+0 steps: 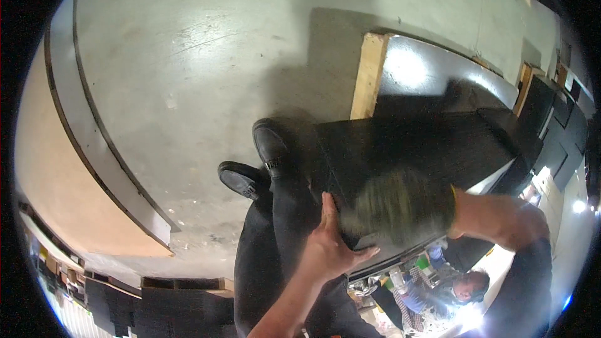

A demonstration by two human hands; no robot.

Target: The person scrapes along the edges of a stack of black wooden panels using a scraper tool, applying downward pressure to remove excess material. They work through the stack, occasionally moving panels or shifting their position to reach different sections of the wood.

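Observation:
A stack of flat black panels (pixel 426 144) lies in front of me, just right of my legs. My bare left hand (pixel 332 244) rests at the near left corner of the stack, thumb and fingers spread apart. It appears to hold nothing. My right hand (pixel 400 206) wears a grey-green knitted glove with a yellow cuff and is over the near part of the panels. Motion smears its fingers, so their grip, and anything under them, cannot be made out. A grey surface (pixel 379 253) shows below the glove, beside my left thumb.
Beyond the stack lies a shiny sheet (pixel 432 66) with a wooden block (pixel 368 75) at its end. My black shoes (pixel 272 144) stand on the grey floor (pixel 175 100). Another person (pixel 463 288) is at lower right. More black panels (pixel 181 310) are at lower left.

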